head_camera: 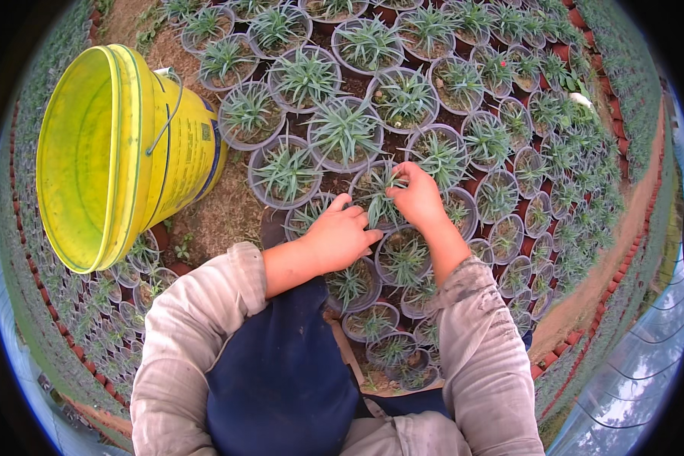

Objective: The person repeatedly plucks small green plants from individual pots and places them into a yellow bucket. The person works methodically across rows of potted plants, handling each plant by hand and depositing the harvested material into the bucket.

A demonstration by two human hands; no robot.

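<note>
My right hand (415, 194) is at a potted plant with narrow grey-green leaves (379, 191), its thumb and forefinger pinched together on leaf tips at the pot's right side. Just left of that plant is my left hand (342, 233), palm down with fingers spread. Its fingertips reach the plant's lower left edge, and nothing shows in its grasp. Part of a neighbouring potted plant (308, 216) is hidden behind the left hand. Above both hands stand more such plants in translucent plastic pots, one of them (345, 132) directly up and left of the right hand.
A yellow plastic bucket (176, 154) with a wire handle lies tilted at the left, its mouth facing left, on bare brown soil (216, 228). Dense rows of potted plants surround me. Red-brown pots (573, 339) line the beds at the right. My knee in dark blue cloth (279, 370) is below.
</note>
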